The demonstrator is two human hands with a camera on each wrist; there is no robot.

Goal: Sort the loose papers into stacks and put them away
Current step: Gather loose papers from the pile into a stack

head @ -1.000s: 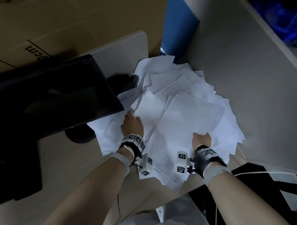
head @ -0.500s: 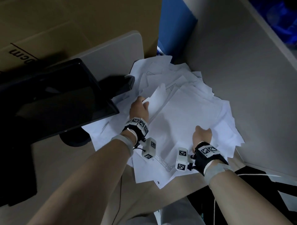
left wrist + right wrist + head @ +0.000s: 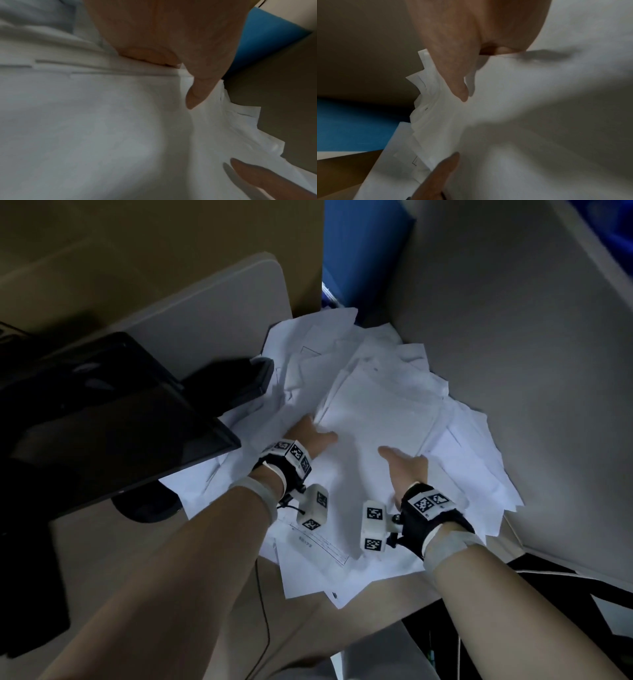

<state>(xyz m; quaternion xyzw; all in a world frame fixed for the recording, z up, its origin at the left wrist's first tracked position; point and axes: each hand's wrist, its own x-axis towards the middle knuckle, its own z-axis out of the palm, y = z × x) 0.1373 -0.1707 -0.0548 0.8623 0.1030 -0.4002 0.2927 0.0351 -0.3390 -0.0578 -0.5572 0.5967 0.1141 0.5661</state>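
Head view, papers: loose white papers [image 3: 376,419] heaped on the table [image 3: 113,546], filling the corner against the partition [image 3: 513,344] at 2 o'clock.
Head view, left hand: left hand [image 3: 310,436] grips the 9 o'clock edge of the top sheets, thumb on top.
Head view, right hand: right hand [image 3: 407,467] grips the 5 o'clock edge, thumb on top.
Head view, monitor: black monitor [image 3: 99,419] at 9 o'clock, overhanging the heap.
Left wrist view: thumb [image 3: 197,93] on the paper, fingers tucked under the edge.
Right wrist view: thumb [image 3: 458,86] pressing the paper, fingers curled beneath; the left thumb shows at 6 o'clock.
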